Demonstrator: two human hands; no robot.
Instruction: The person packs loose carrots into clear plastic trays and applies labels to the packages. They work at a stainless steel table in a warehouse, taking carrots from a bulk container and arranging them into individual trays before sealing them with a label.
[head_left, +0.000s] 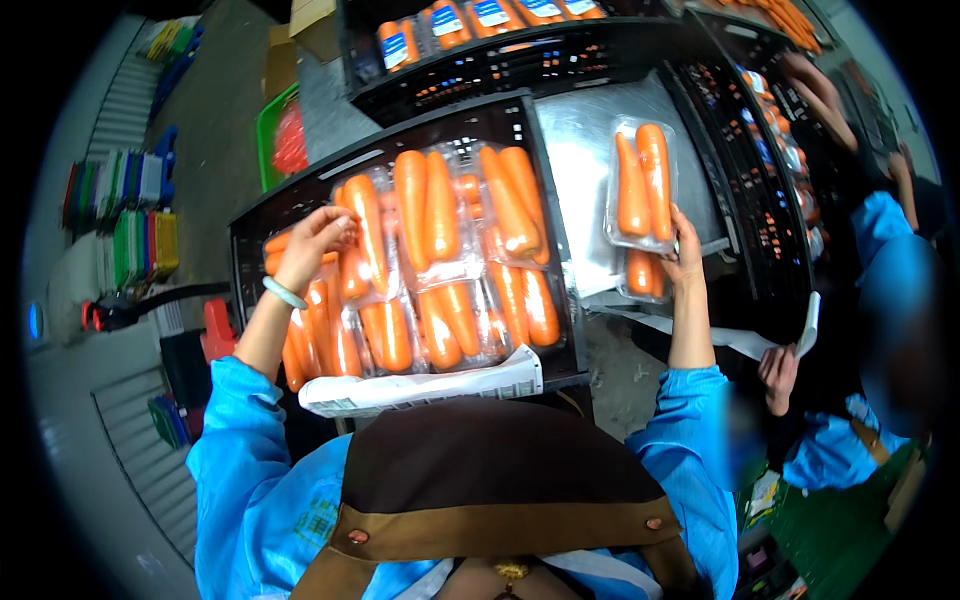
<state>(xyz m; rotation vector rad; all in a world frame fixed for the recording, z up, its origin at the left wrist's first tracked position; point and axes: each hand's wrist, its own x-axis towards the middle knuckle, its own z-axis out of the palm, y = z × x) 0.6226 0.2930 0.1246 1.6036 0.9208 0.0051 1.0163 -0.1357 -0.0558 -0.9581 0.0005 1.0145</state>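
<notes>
A black plastic crate (564, 300) in front of me holds several clear plastic trays of carrots (442, 210) in stacked rows. My left hand (319, 240), with a pale bangle at the wrist, is over the crate's left part, its fingers bent at the edge of a carrot tray (364, 232); whether it grips the tray is not plain. To the right, my right hand (679, 244) holds the lower right corner of a clear tray with two large carrots (643, 180). Below that one, another carrot pack (642, 274) shows partly, over the edge of the metal table (577, 135).
Black crates with labelled carrot packs (491, 13) stand beyond and at the right. A roll of printed film (427, 386) lies along the crate's near edge. A green basket (270, 131) holds red material. Co-workers stand at the right, one hand (780, 371) by a white strip.
</notes>
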